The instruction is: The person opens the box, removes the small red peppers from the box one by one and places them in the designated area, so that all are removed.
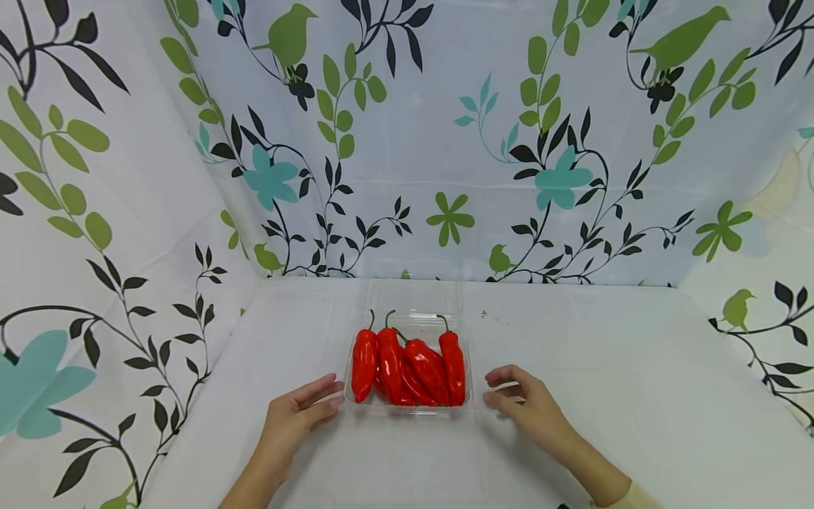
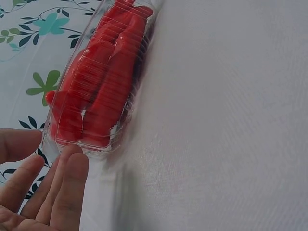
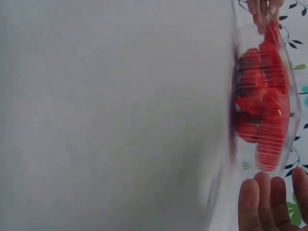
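Several glossy red chili peppers [image 1: 452, 371] with green stems lie side by side in a clear plastic clamshell container [image 1: 416, 410], whose lid [image 1: 413, 295] stands open at the back. My left hand [image 1: 294, 418] is at the container's left side, its fingertips right at the wall. In the left wrist view, relaxed fingers [image 2: 70, 187] and thumb reach the end of the container. A short gap to the right of the container, my right hand [image 1: 533, 411] hovers with loosely bent fingers. The right wrist view has its fingers [image 3: 262, 202] just short of the container's end.
The container sits on a white tabletop [image 1: 585, 353]. Behind the table hangs a white cloth [image 1: 420, 141] printed with leaves, birds and flowers, and similar cloth lines the left and right sides.
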Demonstrator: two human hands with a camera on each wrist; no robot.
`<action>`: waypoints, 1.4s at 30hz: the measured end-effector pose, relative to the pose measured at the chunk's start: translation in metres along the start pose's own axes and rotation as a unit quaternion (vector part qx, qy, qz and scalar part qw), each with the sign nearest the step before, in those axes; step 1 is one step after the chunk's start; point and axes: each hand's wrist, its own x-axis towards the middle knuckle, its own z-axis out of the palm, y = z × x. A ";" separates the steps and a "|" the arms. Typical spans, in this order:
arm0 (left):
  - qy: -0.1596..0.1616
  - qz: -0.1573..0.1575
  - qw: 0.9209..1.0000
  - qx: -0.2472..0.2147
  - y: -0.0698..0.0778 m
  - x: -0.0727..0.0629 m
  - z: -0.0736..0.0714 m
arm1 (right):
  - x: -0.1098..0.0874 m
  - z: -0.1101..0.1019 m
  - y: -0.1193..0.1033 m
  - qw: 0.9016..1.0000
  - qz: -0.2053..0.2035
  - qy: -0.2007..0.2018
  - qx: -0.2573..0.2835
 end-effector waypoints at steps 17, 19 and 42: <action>-0.024 0.003 1.000 -0.018 -0.001 -0.002 0.000 | 0.020 0.007 -0.085 0.974 -0.193 -0.013 -0.114; -0.028 0.006 0.999 -0.020 -0.001 -0.002 -0.001 | 0.023 0.011 -0.091 0.978 -0.194 -0.026 -0.077; -0.039 0.010 0.999 -0.025 -0.004 -0.003 -0.002 | 0.064 0.037 -0.074 0.988 -0.009 -0.077 0.136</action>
